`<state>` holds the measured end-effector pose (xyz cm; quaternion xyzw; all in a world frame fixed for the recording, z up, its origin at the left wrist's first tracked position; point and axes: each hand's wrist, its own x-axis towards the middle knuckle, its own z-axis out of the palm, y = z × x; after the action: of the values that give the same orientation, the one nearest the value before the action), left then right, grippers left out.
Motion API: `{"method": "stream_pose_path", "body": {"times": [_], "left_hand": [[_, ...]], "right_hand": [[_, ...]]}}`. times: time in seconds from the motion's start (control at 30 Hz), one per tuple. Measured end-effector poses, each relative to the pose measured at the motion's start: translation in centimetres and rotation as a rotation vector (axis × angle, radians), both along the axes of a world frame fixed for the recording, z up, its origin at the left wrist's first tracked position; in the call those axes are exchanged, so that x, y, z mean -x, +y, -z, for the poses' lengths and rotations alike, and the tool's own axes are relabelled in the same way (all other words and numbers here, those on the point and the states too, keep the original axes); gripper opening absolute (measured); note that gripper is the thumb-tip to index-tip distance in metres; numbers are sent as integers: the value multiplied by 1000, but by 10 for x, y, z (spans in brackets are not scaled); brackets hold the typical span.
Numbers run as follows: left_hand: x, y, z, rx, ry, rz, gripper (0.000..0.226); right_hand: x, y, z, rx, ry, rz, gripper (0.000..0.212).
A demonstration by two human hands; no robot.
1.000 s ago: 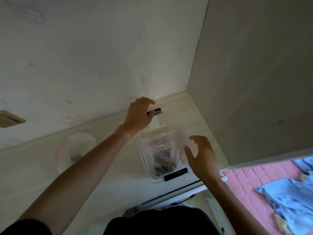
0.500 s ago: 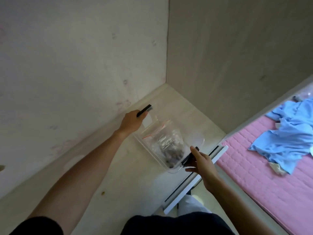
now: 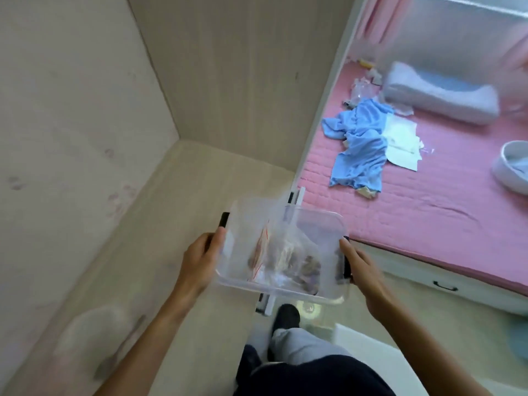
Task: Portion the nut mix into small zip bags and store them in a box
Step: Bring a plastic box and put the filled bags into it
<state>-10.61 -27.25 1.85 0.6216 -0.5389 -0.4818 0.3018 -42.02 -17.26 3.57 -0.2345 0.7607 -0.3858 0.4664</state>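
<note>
Both hands, left (image 3: pixel 200 260) and right (image 3: pixel 361 271), clamp opposite ends of the clear box (image 3: pixel 281 290), held above the shelf edge. We keep it level so the zip bags (image 3: pixel 285 254) inside don't slide.

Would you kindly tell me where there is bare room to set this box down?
The pale wood shelf is bare between both walls and the clear plastic box. The pink mattress is free near its front edge, crowded behind by blue cloth, papers and pillow.
</note>
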Motion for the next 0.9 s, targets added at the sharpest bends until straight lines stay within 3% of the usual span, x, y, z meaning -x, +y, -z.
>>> {"method": "stream_pose_path", "body": {"times": [0.23, 0.4, 0.9], "left_hand": [[90, 22, 21, -81, 63, 255, 57], [183, 19, 24, -142, 12, 405, 48], [428, -54, 4, -73, -70, 839, 57]], "right_hand": [[68, 99, 4, 22, -22, 209, 63], [118, 145, 13, 49, -35, 410, 31], [245, 159, 19, 152, -97, 769, 28]]}}
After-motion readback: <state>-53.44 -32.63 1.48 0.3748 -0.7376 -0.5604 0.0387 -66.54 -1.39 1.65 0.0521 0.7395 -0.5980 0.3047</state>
